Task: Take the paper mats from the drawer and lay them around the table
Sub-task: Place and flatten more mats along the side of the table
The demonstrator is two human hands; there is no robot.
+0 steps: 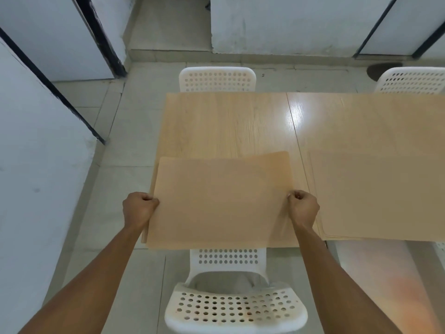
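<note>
A tan paper mat [221,203] hangs flat over the near left part of the light wooden table [228,124], its near edge past the table's front edge. My left hand [138,207] pinches its left edge and my right hand [303,207] pinches its right edge, both with curled fingers. To the right, a stack of similar paper mats [380,194] lies on the table beside my right hand. No drawer is in view.
A white perforated chair [234,300] stands right below the mat, between my arms. Two more white chairs [216,79] [413,80] stand at the table's far side. White walls with dark frames border the tiled floor [115,131] on the left.
</note>
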